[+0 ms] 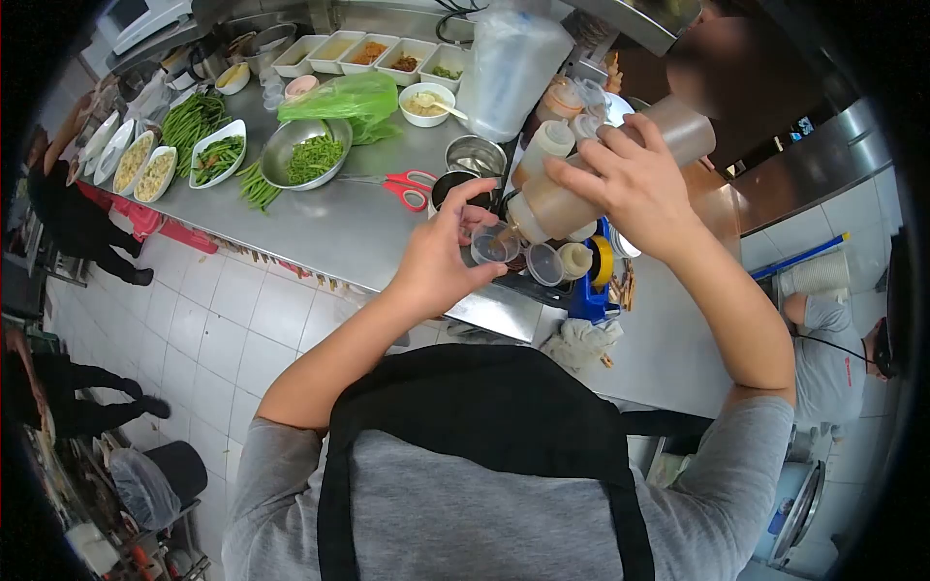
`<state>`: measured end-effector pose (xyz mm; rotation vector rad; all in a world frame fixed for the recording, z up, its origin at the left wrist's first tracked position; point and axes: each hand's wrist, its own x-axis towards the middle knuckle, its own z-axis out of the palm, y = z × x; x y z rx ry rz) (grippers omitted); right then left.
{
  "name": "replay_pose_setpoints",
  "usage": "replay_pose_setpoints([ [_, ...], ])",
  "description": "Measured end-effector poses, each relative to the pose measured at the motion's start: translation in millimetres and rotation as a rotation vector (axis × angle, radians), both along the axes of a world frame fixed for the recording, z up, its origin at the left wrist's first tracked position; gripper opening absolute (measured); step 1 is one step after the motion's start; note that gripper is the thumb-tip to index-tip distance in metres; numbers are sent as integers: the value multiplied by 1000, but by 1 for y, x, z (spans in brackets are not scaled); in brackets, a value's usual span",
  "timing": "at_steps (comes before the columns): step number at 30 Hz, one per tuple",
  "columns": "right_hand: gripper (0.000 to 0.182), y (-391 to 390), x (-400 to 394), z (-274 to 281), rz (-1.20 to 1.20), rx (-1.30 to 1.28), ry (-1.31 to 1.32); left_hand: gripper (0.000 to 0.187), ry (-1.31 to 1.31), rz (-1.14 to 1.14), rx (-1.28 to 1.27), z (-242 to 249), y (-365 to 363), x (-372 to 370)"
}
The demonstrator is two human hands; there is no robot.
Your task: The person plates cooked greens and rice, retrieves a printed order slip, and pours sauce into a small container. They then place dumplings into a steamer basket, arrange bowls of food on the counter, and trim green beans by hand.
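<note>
Between its thumb and fingers, my left hand (pixel 434 257) holds a small clear plastic sauce cup (pixel 494 244). A round clear lid (pixel 544 263) sits at the cup's right. My right hand (pixel 635 189) is wrapped round a large squeeze bottle (pixel 550 207) with brownish contents. The bottle is tilted, its mouth down at the cup's rim. Just behind it stand other sauce bottles (pixel 548 143). A smaller bottle with a pale cap (pixel 575 259) is below it, beside a roll of yellow tape (pixel 602 261) on a blue dispenser.
Red-handled scissors (pixel 409 188) lie left of a metal pot (pixel 475 155). Farther left are a steel bowl of chopped greens (pixel 308 160), a green bag (pixel 351 102) and white dishes (pixel 219 155). A crumpled cloth (pixel 581 346) lies near the front edge. Other people stand left and right.
</note>
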<state>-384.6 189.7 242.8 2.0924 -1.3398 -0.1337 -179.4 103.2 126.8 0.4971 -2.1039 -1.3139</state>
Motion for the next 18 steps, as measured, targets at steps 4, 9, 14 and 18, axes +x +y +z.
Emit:
replay_pose_setpoints([
  [4,32,1,-1,-2,-8,-5,-11,83,-5,-11,12,0,0,1],
  [9,32,2,-3,1,1,-36,6,85,-10,-16,8,-2,-1,-1],
  [14,32,5,-5,2,4,-56,2,85,-10,-34,17,-4,-1,-5],
  [18,30,3,-4,5,6,-58,-11,85,2,-32,14,-3,-2,-3],
])
